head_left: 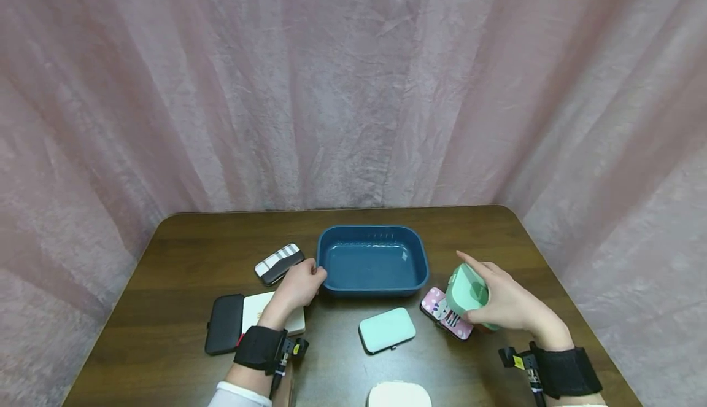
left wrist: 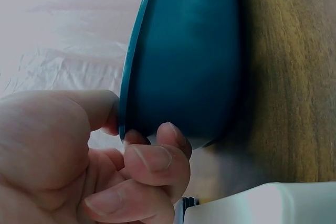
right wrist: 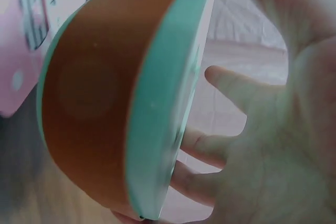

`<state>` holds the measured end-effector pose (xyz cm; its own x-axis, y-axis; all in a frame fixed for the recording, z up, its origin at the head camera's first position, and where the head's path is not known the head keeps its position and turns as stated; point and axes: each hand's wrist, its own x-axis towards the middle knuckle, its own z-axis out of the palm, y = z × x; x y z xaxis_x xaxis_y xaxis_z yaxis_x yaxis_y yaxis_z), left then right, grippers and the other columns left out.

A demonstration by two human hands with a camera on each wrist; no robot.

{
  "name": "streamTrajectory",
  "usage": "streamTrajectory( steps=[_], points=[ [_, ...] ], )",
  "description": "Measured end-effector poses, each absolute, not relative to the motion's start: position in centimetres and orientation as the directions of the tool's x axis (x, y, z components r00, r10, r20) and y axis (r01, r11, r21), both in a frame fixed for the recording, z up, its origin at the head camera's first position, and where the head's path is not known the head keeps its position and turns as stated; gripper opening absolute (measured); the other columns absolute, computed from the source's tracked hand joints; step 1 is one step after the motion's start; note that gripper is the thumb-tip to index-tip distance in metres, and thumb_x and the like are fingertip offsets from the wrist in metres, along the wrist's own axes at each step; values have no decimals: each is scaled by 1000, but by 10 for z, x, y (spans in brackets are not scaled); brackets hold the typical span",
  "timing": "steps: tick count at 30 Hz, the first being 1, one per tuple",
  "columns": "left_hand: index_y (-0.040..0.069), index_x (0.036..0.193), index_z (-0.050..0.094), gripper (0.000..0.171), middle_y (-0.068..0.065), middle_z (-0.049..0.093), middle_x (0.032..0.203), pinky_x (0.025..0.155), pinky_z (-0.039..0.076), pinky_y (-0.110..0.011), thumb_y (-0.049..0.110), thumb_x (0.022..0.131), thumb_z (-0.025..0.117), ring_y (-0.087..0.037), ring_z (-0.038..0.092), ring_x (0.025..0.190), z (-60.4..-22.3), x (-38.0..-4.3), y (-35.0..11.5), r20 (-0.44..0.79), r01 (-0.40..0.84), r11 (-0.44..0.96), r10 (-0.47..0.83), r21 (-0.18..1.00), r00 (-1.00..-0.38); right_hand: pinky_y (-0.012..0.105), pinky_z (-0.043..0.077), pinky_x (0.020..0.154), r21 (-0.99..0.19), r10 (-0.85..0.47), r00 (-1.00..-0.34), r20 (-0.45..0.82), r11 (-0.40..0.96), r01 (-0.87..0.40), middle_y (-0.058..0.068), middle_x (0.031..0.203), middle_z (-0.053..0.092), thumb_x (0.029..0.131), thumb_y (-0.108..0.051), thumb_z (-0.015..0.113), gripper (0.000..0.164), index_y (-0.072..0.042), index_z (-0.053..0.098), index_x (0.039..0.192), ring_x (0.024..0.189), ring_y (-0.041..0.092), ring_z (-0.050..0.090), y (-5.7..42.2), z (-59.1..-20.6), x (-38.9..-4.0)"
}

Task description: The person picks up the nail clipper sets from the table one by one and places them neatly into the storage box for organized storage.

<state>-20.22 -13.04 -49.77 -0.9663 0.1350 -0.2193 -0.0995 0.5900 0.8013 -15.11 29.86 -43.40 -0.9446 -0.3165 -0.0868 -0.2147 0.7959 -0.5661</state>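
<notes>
A deep blue rectangular tray (head_left: 373, 284) stands on the wooden table. My left hand (head_left: 302, 281) pinches its left rim near the front corner, the thumb on one side and curled fingers below in the left wrist view. My right hand (head_left: 510, 301) grips a mint-green case (head_left: 463, 290) between thumb and fingers, to the right of the tray. In the right wrist view this case shows a wide brown band (right wrist: 94, 87) and a rounded outline. It is tilted, partly over a pink case (head_left: 439, 306) with a cartoon print; whether they touch I cannot tell.
A flat mint case (head_left: 386, 330) lies in front of the tray, and a white rounded object (head_left: 399, 396) is at the near edge. On the left are a plaid-and-black case (head_left: 278, 264), a black case (head_left: 224, 324) and a white box (head_left: 255, 307), partly hidden by my left arm.
</notes>
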Motion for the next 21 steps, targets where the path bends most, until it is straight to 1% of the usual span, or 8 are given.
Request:
streamTrajectory(
  steps=[5,8,14,18,21],
  points=[
    [7,89,54,23,-9,59,73,48,39,-31,20,108,49,-19,49,49,-498,-202,-130,-227,-105,593,136,798,-964,38,52,73,-560,-365,-928,-80,786,-261,24,147,49,67,-27,97,120,-28,32,169,105,31,55,279,-430,-162],
    [7,90,55,24,-8,59,73,48,39,-31,21,108,48,-19,49,49,-499,-202,-130,-231,-106,590,140,800,-963,37,52,74,-546,-388,-918,-79,787,-286,19,148,50,68,-26,96,119,-32,33,168,108,30,54,268,-430,-168],
    [7,89,56,24,-7,58,70,48,38,-31,23,105,49,-19,49,48,-504,-204,-132,-234,-114,587,132,801,-963,38,53,81,-550,-445,-894,-55,761,-345,11,148,50,68,-31,96,118,-37,33,167,116,27,54,245,-432,-177],
    [8,88,56,24,-6,54,70,49,37,-32,25,104,48,-20,50,49,-507,-206,-131,-222,-102,615,122,782,-967,38,53,83,-546,-472,-880,-54,752,-369,8,149,50,69,-33,95,117,-38,33,167,119,25,53,232,-432,-183],
    [9,89,56,24,-6,53,72,50,37,-32,26,105,47,-20,52,51,-508,-208,-130,-214,-95,631,115,770,-970,38,52,82,-541,-490,-870,-57,748,-385,8,150,50,69,-32,94,115,-37,34,167,120,26,52,223,-431,-188]
  ],
)
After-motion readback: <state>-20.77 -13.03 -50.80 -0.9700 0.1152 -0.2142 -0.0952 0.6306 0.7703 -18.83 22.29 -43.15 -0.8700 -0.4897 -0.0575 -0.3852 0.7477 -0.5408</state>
